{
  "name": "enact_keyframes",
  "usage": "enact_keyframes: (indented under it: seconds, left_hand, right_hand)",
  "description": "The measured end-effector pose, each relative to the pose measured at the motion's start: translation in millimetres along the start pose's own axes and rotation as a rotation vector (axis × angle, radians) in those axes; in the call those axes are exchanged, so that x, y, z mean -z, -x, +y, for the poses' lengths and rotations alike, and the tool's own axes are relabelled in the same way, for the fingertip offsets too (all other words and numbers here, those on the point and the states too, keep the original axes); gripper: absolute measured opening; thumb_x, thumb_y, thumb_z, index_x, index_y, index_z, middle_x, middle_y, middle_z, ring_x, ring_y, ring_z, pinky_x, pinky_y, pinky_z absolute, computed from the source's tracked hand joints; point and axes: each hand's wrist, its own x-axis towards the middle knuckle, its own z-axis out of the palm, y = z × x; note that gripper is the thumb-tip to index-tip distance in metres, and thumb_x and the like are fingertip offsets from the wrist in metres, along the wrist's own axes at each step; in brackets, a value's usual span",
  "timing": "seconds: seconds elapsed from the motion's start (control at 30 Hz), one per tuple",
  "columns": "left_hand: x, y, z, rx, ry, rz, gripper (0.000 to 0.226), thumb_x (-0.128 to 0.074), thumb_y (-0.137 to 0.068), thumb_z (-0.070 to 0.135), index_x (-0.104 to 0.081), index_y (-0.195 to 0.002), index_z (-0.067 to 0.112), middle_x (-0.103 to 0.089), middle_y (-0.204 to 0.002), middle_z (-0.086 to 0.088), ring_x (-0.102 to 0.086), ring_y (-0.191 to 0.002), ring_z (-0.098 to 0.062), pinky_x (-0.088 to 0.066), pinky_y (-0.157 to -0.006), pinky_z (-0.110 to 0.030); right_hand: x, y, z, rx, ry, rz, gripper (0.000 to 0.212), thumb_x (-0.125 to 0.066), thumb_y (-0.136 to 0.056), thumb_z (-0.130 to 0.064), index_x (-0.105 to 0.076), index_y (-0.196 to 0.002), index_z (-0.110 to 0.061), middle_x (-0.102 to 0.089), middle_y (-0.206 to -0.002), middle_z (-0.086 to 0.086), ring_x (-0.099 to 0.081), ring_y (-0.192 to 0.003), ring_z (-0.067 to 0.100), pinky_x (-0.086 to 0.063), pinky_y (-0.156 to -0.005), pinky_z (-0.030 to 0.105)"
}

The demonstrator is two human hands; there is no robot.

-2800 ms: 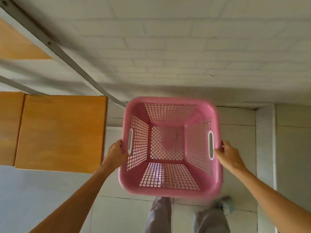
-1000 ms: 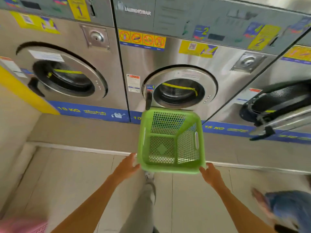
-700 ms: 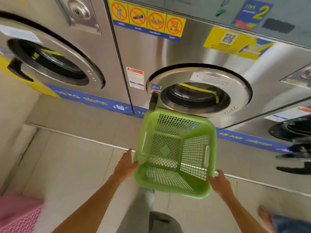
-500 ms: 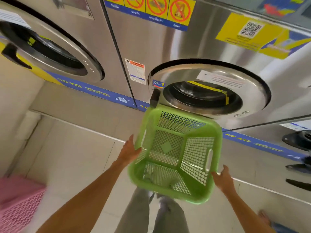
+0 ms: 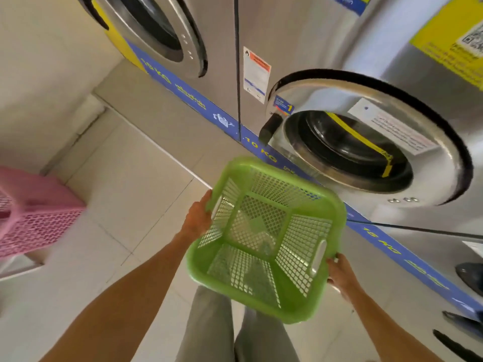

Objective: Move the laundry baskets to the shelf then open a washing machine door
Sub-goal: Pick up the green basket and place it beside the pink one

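You get a bright, evenly lit frame with soft shadows on the floor tiles point(image 5: 125, 194). Glare washes the steel washer panel point(image 5: 392, 43) at upper right. The wide lens bends the machines at the edges. Motion blur smears the pink basket point(image 5: 34, 212) at left and the yellow sticker point(image 5: 454, 40) at upper right.

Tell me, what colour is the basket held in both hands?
Bright green, with mesh walls: the green basket shows clearly in the head view, the only one.
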Motion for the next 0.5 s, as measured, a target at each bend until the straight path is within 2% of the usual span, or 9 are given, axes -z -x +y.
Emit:
enact_keyframes:
  seconds: [0.07,0.17,0.27,0.3,0.37,0.4,0.47,0.5]
  left_hand:
    - [8,33,-19,0.044,0.070,0.006,0.063,-0.051,-0.098,0.010,-0.028,-0.154,0.022,-0.066,-0.119,-0.018,-0.068,-0.096,-0.034,-0.052,-0.093,-0.050]
    - [34,82,-50,0.137,0.164,0.038,0.061,-0.050,-0.100,0.020,-0.024,-0.155,0.026,-0.065,-0.125,-0.018,-0.069,-0.100,-0.030,-0.053,-0.092,-0.046]
    - [71,127,-64,0.203,0.229,0.122,0.058,-0.049,-0.101,0.014,-0.027,-0.154,0.017,-0.064,-0.126,-0.018,-0.066,-0.099,-0.025,-0.048,-0.092,-0.032]
    - [84,141,-73,0.226,0.248,0.155,0.057,-0.048,-0.101,0.012,-0.027,-0.154,0.015,-0.062,-0.130,-0.018,-0.066,-0.103,-0.027,-0.047,-0.094,-0.031]
    - [111,168,-97,0.286,0.300,0.226,0.058,-0.048,-0.100,0.013,-0.028,-0.154,0.016,-0.057,-0.137,-0.017,-0.064,-0.110,-0.028,-0.047,-0.100,-0.038]
    - [124,180,-114,0.319,0.328,0.266,0.059,-0.049,-0.099,0.013,-0.028,-0.154,0.017,-0.056,-0.138,-0.018,-0.065,-0.104,-0.024,-0.049,-0.097,-0.038]
    - [146,202,-147,0.370,0.378,0.337,0.060,-0.049,-0.098,0.013,-0.029,-0.154,0.018,-0.060,-0.133,-0.020,-0.065,-0.079,-0.011,-0.055,-0.080,-0.031]
    - [158,214,-162,0.390,0.414,0.371,0.060,-0.049,-0.098,0.011,-0.029,-0.154,0.017,-0.062,-0.130,-0.020,-0.062,-0.073,-0.009,-0.055,-0.073,-0.027]
  right_hand:
    - [1,1,-10,0.007,0.076,-0.012,0.041,-0.062,-0.081,-0.031,-0.053,-0.116,-0.011,-0.063,-0.106,0.025,-0.064,-0.081,0.032,-0.055,-0.076,0.064]
    - [-16,67,-77,0.102,0.233,-0.032,0.017,-0.058,-0.092,-0.019,-0.059,-0.100,-0.004,-0.065,-0.092,0.023,-0.066,-0.080,0.037,-0.058,-0.072,0.053]
    - [-45,93,-123,0.194,0.395,-0.069,0.024,-0.062,-0.090,-0.028,-0.062,-0.089,-0.004,-0.067,-0.085,0.022,-0.068,-0.082,0.039,-0.059,-0.070,0.058]
    - [-58,81,-134,0.214,0.451,-0.093,0.028,-0.063,-0.089,-0.032,-0.063,-0.089,-0.005,-0.067,-0.084,0.021,-0.068,-0.081,0.038,-0.059,-0.068,0.059]
    - [-95,82,-169,0.290,0.546,-0.136,0.034,-0.062,-0.088,-0.038,-0.065,-0.092,-0.004,-0.067,-0.084,0.021,-0.069,-0.080,0.037,-0.059,-0.065,0.058]
    - [-117,93,-190,0.339,0.586,-0.152,0.035,-0.062,-0.088,-0.039,-0.066,-0.092,-0.004,-0.068,-0.085,0.020,-0.069,-0.080,0.036,-0.060,-0.066,0.056]
    - [-165,131,-233,0.447,0.663,-0.191,0.035,-0.060,-0.090,-0.039,-0.066,-0.091,-0.005,-0.069,-0.083,0.016,-0.069,-0.078,0.033,-0.061,-0.068,0.052]
    - [-188,151,-252,0.503,0.709,-0.207,0.033,-0.060,-0.091,-0.038,-0.066,-0.088,-0.006,-0.069,-0.082,0.015,-0.068,-0.078,0.032,-0.061,-0.070,0.050]
